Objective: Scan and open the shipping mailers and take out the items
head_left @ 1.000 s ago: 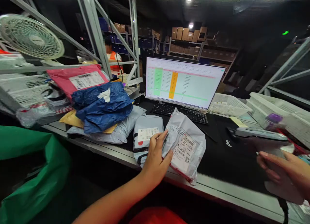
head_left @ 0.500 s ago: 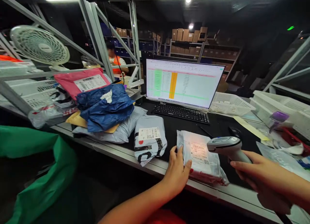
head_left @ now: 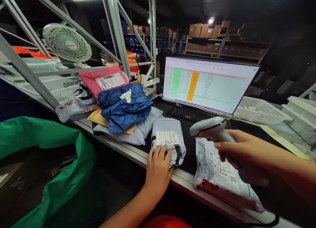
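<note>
My left hand lies with its fingers spread on a grey poly mailer with a white label and black print, at the bench's front edge. In my right hand is a grey handheld barcode scanner, its head pointing left. Below the scanner lies a second white and red poly mailer with a printed label, partly covered by the scanner and right hand. Left of the mailer under my left hand is a pile with a blue mailer and a pink mailer.
A monitor with a spreadsheet and a keyboard stand behind the mailers. White baskets are at the right. A fan stands at the back left. A green sack opens below the bench at left. A person in orange is in the background.
My left hand has left the white and red mailer and now rests on the grey one to its left. The scanner has moved left over the bench. The view has turned left.
</note>
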`<act>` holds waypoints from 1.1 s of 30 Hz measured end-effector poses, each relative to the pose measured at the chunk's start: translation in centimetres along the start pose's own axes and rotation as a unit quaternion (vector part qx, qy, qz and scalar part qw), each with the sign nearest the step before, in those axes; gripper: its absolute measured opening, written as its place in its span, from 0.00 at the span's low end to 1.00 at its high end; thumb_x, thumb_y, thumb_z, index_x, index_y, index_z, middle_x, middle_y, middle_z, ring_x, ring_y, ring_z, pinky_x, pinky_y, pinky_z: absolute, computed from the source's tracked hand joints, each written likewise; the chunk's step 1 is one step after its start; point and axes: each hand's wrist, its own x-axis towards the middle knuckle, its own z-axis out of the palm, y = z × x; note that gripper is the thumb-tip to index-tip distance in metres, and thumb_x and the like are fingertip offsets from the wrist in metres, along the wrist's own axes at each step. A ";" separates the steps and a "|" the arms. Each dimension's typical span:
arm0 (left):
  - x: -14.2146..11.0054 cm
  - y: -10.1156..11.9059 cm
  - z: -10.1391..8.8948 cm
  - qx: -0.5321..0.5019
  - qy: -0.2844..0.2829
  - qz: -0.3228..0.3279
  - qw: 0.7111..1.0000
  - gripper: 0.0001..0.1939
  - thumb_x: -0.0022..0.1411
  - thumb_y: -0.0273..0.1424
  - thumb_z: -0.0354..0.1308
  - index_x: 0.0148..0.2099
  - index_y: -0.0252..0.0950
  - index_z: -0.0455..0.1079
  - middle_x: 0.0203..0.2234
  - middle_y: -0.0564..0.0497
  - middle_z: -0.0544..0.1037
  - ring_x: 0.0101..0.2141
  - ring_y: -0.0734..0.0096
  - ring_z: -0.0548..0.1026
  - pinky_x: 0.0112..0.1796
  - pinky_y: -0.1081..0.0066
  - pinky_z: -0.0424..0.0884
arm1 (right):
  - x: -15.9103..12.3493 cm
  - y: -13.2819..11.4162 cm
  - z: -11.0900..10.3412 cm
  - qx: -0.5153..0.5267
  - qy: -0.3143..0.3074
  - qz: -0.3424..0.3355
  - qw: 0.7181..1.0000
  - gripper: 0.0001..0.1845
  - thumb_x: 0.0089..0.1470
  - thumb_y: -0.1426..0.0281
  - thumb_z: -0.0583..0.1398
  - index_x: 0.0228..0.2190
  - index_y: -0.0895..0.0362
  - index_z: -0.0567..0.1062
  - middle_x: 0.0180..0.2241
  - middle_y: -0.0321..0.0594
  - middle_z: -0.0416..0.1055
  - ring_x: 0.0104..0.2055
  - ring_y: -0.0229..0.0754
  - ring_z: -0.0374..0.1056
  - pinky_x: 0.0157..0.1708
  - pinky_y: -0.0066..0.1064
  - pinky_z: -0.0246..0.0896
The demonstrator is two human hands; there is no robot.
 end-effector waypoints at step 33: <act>-1.3 -7.4 0.5 -0.290 0.063 0.150 0.943 0.20 0.57 0.16 0.54 0.51 0.33 0.69 0.45 0.42 0.78 0.52 0.59 0.73 0.64 0.38 0.54 | 7.7 -3.7 2.3 -0.080 -0.143 0.060 0.985 0.17 0.55 0.59 0.62 0.40 0.58 0.70 0.25 0.37 0.71 0.19 0.34 0.64 0.16 0.23 0.57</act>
